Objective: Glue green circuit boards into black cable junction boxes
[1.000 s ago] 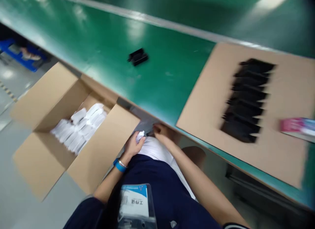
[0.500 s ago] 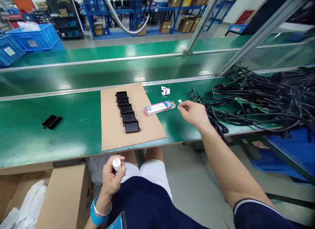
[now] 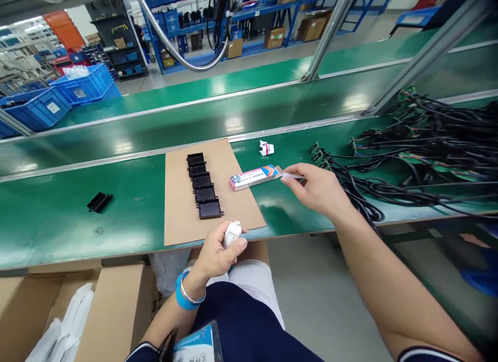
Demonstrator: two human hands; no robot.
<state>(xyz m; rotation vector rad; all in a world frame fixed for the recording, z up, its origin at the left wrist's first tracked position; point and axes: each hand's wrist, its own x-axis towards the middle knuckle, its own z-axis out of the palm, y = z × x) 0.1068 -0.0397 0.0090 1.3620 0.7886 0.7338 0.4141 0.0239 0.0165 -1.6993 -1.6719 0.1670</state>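
Note:
My left hand [image 3: 220, 250] is wrapped round a white tube [image 3: 232, 234] near the front edge of the cardboard sheet [image 3: 177, 230]. Between the thumb and fingers of my right hand [image 3: 311, 188] is a small white piece [image 3: 292, 176], held at the open end of a printed box [image 3: 254, 177]. That box lies partly on the cardboard. Several black plastic cases [image 3: 205, 193] stand in a row on the sheet. Another black case [image 3: 100, 202] lies apart at the left. Behind the box is a torn white scrap [image 3: 266, 148].
Black cables [image 3: 420, 180] with green boards are heaped on the right of the green table [image 3: 136, 222]. A cardboard carton [image 3: 112, 305] stands below the front edge at the left. Blue bins [image 3: 87, 87] sit behind, and a metal rail [image 3: 171, 149] runs along the back.
My left hand has risen with the tube toward the cardboard's front edge. My right hand has brought the white piece up to the box's open end. The view has shifted slightly.

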